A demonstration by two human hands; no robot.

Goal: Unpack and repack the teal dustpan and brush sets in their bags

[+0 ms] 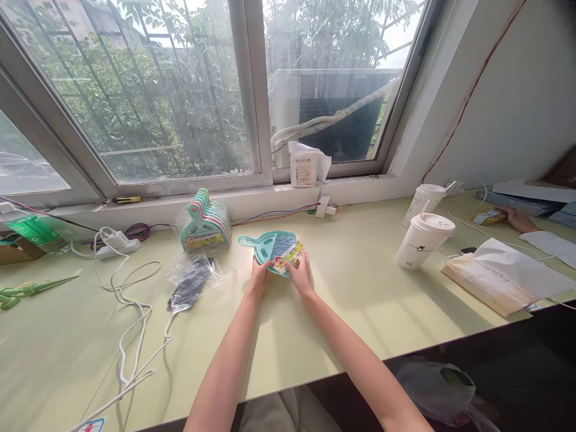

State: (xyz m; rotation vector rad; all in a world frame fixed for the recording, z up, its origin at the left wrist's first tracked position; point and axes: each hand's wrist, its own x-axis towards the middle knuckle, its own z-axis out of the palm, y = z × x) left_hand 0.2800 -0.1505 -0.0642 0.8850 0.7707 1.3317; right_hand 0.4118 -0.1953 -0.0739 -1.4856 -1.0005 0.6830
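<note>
Between my two hands is a small teal dustpan (265,245) with a ribbed pan, its looped handle pointing left and a yellow printed label across its right side. My left hand (260,273) grips the lower left edge, thumb on top. On the label side, my right hand (301,275) is closed on the pan with its thumb over the label. The undersides of the fingers are hidden. Behind and to the left stands a plastic-wrapped row of similar dustpans (206,225) in several colours. A dark item in clear plastic (192,285) lies left of my left hand.
White cables (143,309) and a power strip (119,247) spread over the table's left side, near a green bottle (38,231). Two white cups (423,243) and a paper bag (488,279) stand right. Another person's hand (517,219) touches a roll of tape (488,216).
</note>
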